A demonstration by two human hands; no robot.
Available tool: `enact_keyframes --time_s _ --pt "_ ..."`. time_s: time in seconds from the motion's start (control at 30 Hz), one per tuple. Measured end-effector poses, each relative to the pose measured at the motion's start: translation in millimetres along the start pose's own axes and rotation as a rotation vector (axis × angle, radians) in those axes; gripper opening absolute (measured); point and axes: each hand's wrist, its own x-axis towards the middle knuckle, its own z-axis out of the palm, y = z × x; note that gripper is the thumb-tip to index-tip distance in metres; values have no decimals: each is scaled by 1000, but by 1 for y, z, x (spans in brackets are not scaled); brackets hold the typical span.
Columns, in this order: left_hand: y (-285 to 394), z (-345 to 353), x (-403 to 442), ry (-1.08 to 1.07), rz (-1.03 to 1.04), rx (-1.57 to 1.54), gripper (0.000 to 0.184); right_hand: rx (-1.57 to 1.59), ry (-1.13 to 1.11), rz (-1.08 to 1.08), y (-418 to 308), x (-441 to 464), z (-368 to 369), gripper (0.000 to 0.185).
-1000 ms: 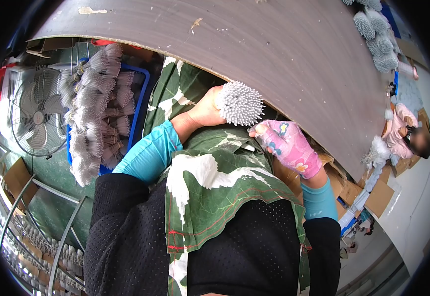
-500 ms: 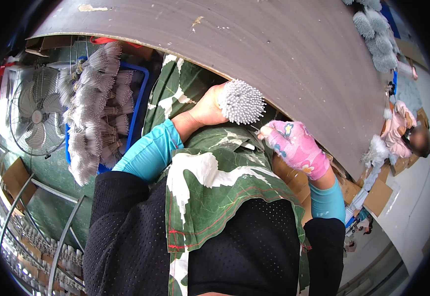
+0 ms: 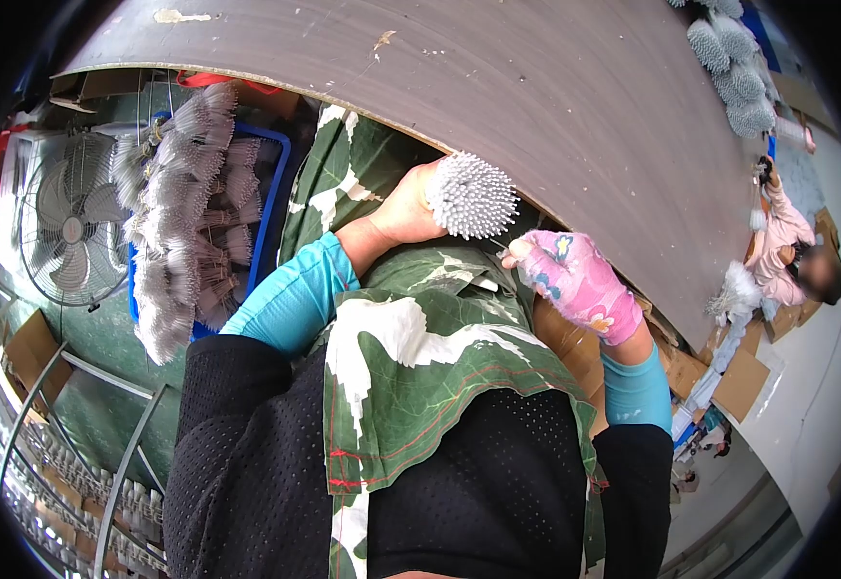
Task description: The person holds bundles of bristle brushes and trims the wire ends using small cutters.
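Currently, left hand (image 3: 409, 206) is gripping a bundle of white-tipped strands (image 3: 475, 197) by the table (image 3: 536, 96) edge, tips facing up; pink-gloved right hand (image 3: 575, 288) is hovering just beside, fingers curled closed, anything pinched too small to tell.

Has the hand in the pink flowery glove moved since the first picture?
Yes, slightly: the right hand is a little farther to the right, away from the pale chipped mark on the table.

Left hand (image 3: 408, 207) grips grey-tipped bundle (image 3: 474, 197); gloved right hand (image 3: 573, 280) near it, beside table (image 3: 556, 106).
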Motion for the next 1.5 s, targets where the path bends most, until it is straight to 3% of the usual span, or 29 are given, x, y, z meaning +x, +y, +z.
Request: enact_keyframes --time_s 0.2,0.53,0.63,0.7,0.83,0.9,0.93,1.1,1.17,1.2,1.23,1.3,1.33,1.5 --pt "8 -2 0 0 65 257 47 -99 -44 84 -9 7 -8 32" --pt "11 1 -3 68 1 166 49 -576 -9 -25 -33 6 -13 32" --pt "7 1 0 45 -1 128 49 -395 -25 -74 -23 2 -18 29" --pt "5 0 0 32 56 282 49 -217 -48 18 -20 -1 -18 26" --pt "5 1 -1 5 97 273 37 -251 -52 -29 -11 -1 -19 28" --pt "9 -1 0 -7 80 146 35 82 14 88 -9 -3 -18 30" --pt "13 -2 1 -12 107 194 35 81 16 84 -8 -2 -18 30" --pt "21 -6 2 -99 109 286 33 232 113 1 15 7 -14 27" --pt "18 -3 4 -179 10 85 34 230 168 -277 26 13 -4 55" --pt "16 -5 9 -316 105 169 41 158 154 -266 24 13 -6 86" --pt "16 -5 11 -322 108 171 41 102 186 -372 24 15 -2 92" --pt "18 -6 12 -432 169 267 49 171 293 -655 34 32 14 88" --pt "19 -6 13 -444 60 239 52 174 293 -660 36 36 17 88" --pt "34 2 0 -258 22 191 54 112 574 -579 32 43 41 76"
